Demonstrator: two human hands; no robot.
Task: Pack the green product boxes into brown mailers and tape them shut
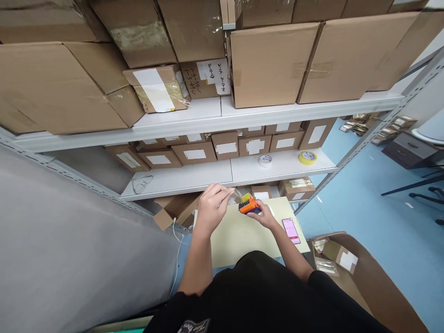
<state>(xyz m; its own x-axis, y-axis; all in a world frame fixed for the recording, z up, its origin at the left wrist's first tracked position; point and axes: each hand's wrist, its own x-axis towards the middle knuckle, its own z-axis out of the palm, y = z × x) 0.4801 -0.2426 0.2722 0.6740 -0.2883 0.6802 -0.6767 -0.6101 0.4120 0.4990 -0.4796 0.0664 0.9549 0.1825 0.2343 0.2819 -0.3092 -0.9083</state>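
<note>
Above the pale yellow table top, my right hand grips an orange and dark blue tape dispenser, with something yellow showing at its far side. My left hand is closed in a pinch just left of it, knuckles up. From its fingertips a clear strip of tape seems to run toward the dispenser; the strip is thin and hard to make out. A phone with a pink screen lies on the table to the right of my right forearm.
Ahead stands a metal shelf loaded with cardboard boxes. Its middle level holds a white tape roll, a yellow tape roll and glasses. A large open carton with small boxes stands at right; a grey wall at left.
</note>
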